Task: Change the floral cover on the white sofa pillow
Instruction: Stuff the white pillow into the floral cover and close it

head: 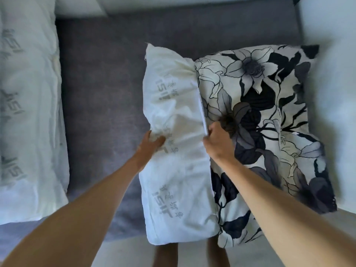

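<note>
Two bare hands worked at the middle of the frame, over a grey sofa. The left hand had its fingers dug into the white pillow, bunching the cloth just left of centre; the thumb lay on top and the fingers curled into the fabric, so it gripped the pillow. The right hand sat just beside it, to the right, closed in a fist on the open edge of the floral cover, pinching the hem where white met print.

About half of the pillow stuck out of the cover to the left, running from upper centre down to the lower centre of the frame, with faint grey printed lettering on it. Its right part was hidden inside the cover, which filled the right half of the picture, plump, with black, grey and cream flowers. The cover's mouth ran as a near-vertical line down the middle, gathered into folds at its upper end.

Along the left edge lay a second white pillow with the same grey lettering, well apart from the first. At the bottom centre the person's bare legs showed below the pillow.
</note>
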